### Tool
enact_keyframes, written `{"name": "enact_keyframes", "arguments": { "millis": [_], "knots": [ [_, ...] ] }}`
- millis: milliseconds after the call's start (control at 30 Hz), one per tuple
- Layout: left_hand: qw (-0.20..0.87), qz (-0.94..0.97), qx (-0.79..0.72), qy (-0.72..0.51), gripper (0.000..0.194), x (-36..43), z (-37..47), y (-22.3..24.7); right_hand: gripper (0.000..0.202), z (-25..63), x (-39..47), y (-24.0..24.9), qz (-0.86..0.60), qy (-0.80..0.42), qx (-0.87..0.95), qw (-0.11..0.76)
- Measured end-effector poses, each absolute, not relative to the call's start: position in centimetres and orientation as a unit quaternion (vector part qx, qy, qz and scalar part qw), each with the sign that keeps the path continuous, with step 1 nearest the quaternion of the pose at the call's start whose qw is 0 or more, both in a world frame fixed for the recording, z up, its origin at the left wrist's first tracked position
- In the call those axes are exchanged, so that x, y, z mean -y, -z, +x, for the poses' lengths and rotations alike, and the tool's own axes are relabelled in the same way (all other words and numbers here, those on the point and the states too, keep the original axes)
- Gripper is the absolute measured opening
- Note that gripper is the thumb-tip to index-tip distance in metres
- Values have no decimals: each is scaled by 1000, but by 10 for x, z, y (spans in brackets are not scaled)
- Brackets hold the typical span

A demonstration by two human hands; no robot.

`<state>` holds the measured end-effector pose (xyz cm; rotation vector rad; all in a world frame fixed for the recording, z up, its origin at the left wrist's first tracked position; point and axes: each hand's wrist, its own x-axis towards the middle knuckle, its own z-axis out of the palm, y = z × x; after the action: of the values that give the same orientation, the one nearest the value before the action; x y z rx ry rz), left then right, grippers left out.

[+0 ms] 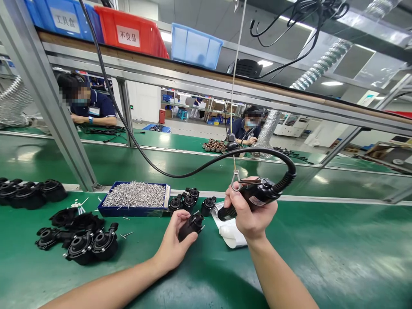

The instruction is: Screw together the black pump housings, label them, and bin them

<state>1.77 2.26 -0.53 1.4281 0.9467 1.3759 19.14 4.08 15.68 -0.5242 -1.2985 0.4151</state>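
Observation:
My left hand [175, 242] is wrapped round a black pump housing [189, 227], tilted just above the green bench, with screws sticking out of its rim. In my right hand [252, 214] is a black electric screwdriver [262, 192], hanging from a wire with a metal hook and trailing a thick cable. Its front end points down and left, a short way to the right of the housing. Behind my left hand stand several small black pump housings [189, 199]. A blue tray [128, 211] of loose silver screws [135, 194] sits to their left.
More black pump parts [80, 244] lie at the left, with white pins [79, 206] near them. A white sheet [232, 235] lies under the screwdriver. Overhead, a shelf [193, 71] carries blue and red bins [130, 32]. Two co-workers sit across the bench.

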Motion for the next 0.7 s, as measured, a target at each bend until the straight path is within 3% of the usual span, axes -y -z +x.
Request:
{"name": "enact_keyframes", "arguments": {
  "millis": [167, 300, 700],
  "knots": [
    [510, 592, -343, -521, 47, -14, 23, 9, 18, 188, -41, -156, -237, -229, 586, 740],
    [492, 636, -380, -457, 47, -5, 19, 12, 14, 187, -41, -156, -241, -239, 589, 734],
    [483, 694, -383, -373, 73, 4, 17, 17, 14, 187, -48, -153, -239, -256, 587, 730]
  ]
}}
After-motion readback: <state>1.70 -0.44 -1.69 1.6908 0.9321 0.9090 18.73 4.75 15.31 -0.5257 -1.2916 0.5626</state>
